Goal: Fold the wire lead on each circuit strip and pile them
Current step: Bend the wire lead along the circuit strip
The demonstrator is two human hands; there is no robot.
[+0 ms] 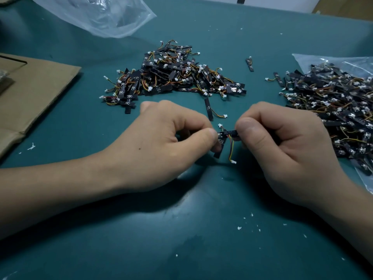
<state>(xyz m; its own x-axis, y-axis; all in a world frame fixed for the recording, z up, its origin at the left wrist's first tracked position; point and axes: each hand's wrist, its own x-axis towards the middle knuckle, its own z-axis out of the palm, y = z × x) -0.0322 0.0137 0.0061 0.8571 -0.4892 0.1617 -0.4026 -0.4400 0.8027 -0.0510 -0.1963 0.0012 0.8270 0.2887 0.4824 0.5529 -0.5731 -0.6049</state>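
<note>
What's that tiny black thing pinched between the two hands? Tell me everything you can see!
It is a thin black circuit strip, like a stiff little board, held level over the green table. The left hand pinches one end and the right hand the other. A coloured wire lead hangs down from it, ending in a white plug. A second black strip seems to dangle beside it.

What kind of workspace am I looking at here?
Likely an electronics assembly or packing bench: a green work mat, a central heap of wired circuit strips, a second heap on a clear plastic bag at right, and flattened cardboard at left.
</note>
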